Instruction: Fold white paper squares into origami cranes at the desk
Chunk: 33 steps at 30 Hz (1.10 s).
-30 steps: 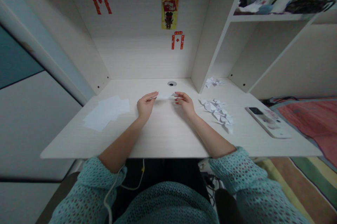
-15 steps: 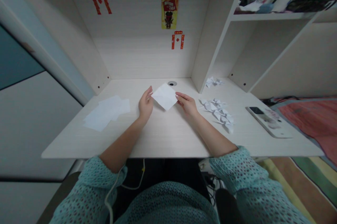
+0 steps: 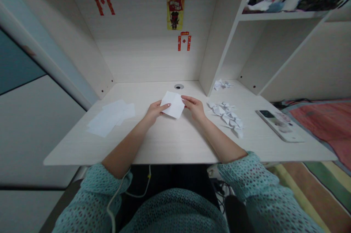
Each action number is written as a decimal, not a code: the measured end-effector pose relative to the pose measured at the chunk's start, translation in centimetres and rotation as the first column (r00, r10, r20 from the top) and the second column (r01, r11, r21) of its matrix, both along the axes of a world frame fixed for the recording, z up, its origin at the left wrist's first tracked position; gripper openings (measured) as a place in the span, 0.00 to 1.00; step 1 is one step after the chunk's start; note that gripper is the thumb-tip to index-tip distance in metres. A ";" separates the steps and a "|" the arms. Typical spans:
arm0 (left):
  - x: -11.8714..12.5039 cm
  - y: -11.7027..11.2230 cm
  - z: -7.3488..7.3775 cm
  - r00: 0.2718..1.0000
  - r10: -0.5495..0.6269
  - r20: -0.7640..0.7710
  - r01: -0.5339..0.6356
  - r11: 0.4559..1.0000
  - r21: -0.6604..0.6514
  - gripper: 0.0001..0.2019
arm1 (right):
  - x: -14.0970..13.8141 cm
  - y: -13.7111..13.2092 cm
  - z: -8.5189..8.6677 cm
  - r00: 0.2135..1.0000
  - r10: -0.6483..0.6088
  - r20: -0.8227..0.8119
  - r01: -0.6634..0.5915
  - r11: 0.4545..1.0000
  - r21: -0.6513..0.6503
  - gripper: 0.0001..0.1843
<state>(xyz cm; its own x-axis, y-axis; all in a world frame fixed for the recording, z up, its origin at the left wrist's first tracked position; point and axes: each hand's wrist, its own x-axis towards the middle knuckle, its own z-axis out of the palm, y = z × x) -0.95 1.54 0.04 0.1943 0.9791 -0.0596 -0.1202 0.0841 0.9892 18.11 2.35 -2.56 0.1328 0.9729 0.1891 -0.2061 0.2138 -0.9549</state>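
A small square sheet of white paper (image 3: 173, 106) is held above the middle of the desk, between both hands. My left hand (image 3: 156, 111) grips its left edge, with the thumb lying over the top face and the other fingers partly hidden underneath. At the right corner, my right hand (image 3: 194, 106) pinches the sheet between thumb and fingers. Loose white sheets (image 3: 112, 115) lie overlapped on the desk to the left. Several folded white paper pieces (image 3: 226, 114) lie in a cluster to the right of my right hand.
More folded paper (image 3: 222, 84) sits by the upright divider (image 3: 216, 50). A white phone-shaped object (image 3: 279, 126) lies on the desk's right side. Behind the hands is a round cable hole (image 3: 179, 87). Bags and cords fill the upper right shelf (image 3: 282, 16).
My left hand has turned, its thumb now on top of the sheet. The sheet has rotated from a diamond position and tilted. My right hand stays nearly in place.
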 end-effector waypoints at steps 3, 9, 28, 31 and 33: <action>0.0 -0.1 -0.2 0.999 -0.036 0.033 0.036 0.999 -0.006 0.25 | -0.1 -0.1 0.2 1.000 0.003 0.011 -0.003 1.000 -0.005 0.18; -0.2 0.3 -0.9 0.992 -0.049 0.119 0.056 0.997 -0.055 0.20 | -0.2 -0.4 0.4 1.000 0.022 0.001 -0.022 1.000 0.008 0.17; -0.5 1.0 -1.3 0.944 -0.039 0.328 0.095 0.983 -0.158 0.12 | -1.7 -2.2 1.5 0.926 0.341 -0.163 -0.350 0.936 -0.028 0.17; -0.5 1.1 -1.6 0.936 -0.035 0.350 0.093 0.984 -0.149 0.10 | -2.1 -2.7 1.5 0.904 0.400 -0.152 -0.403 0.915 0.016 0.20; -0.4 1.1 -1.7 0.931 -0.038 0.363 0.100 0.983 -0.155 0.08 | -2.4 -2.9 1.5 0.898 0.418 -0.140 -0.419 0.908 0.022 0.22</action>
<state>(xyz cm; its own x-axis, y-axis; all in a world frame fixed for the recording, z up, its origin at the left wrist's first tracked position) -1.30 2.62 -1.69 0.2996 0.9443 -0.1360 -0.4502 0.2656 0.8525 15.71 -0.56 -1.10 -0.2629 0.9459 0.1901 -0.4045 0.0708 -0.9118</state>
